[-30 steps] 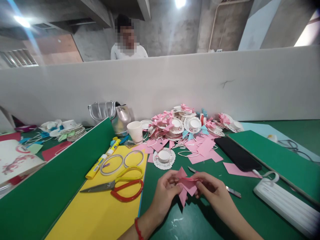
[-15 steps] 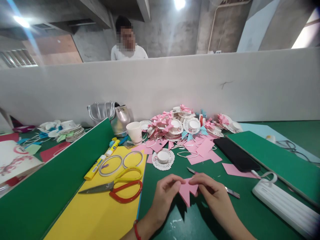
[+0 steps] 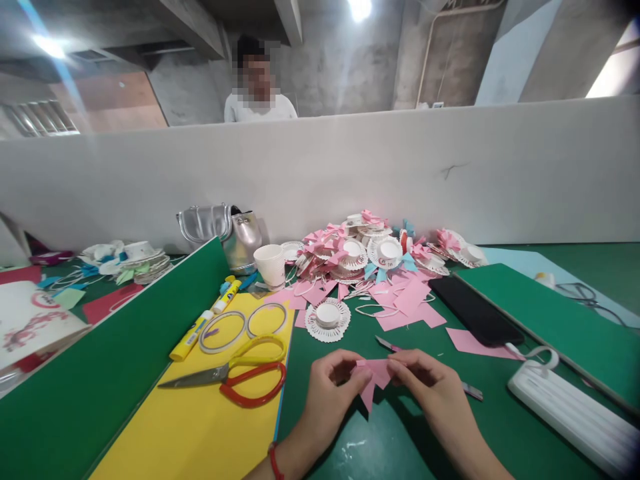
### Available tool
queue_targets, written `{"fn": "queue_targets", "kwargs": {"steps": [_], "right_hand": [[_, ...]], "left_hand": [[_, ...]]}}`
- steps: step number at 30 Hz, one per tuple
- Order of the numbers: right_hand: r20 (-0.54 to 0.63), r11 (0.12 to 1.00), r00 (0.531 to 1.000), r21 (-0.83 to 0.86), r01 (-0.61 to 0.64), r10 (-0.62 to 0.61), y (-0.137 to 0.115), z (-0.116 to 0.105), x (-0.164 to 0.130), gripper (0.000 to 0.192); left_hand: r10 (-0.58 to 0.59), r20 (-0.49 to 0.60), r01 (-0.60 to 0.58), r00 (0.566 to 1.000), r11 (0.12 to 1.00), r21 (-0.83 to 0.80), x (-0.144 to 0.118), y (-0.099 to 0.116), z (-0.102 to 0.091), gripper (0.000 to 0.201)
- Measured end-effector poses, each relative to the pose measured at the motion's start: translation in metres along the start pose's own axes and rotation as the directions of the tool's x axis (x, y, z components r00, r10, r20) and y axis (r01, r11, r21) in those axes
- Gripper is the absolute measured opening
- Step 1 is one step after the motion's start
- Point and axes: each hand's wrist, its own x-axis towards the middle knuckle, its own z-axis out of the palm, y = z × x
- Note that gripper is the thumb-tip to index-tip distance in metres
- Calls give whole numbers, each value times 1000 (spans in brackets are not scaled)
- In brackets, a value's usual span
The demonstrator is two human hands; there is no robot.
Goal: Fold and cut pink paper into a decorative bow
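Pink folded paper (image 3: 373,380), spread wider a moment ago, is now pinched flatter between left hand (image 3: 327,387) and right hand (image 3: 430,390).

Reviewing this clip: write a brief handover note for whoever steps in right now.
Left hand and right hand: both pinch one folded pink paper piece just above the green mat.
Nearby: scissors on the yellow sheet, a white paper doily ahead, loose pink squares, a pile of finished pieces behind.
Done: paper partly folded.
Left: it is not on a doily yet.
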Motion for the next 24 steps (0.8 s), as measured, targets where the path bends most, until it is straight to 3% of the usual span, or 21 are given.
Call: {"fn": "queue_targets", "kwargs": {"steps": [3, 6, 11, 16, 24], "right_hand": [[16, 999, 1000, 38, -27, 27, -1, 0, -1, 23], [55, 995, 998, 96, -31, 26, -4, 0, -2, 24], [151, 987, 988, 161, -4, -21, -10, -3, -1, 26], [151, 990, 988, 144, 12, -33, -7, -4, -1, 20], [175, 996, 982, 78, 52, -65, 0, -4, 0, 12]], "left_hand": [[1, 2, -1, 1000, 1000, 15, 1, -1, -1, 9], [-37, 1, 37, 999, 996, -83, 1, -2, -1, 12], [-105, 140, 137, 985, 959, -246, 0, -1, 0, 21], [-90, 164, 129, 982, 961, -245, -1, -3, 1, 29], [-59, 200, 98, 978, 976, -192, -2, -3, 1, 23]]}}
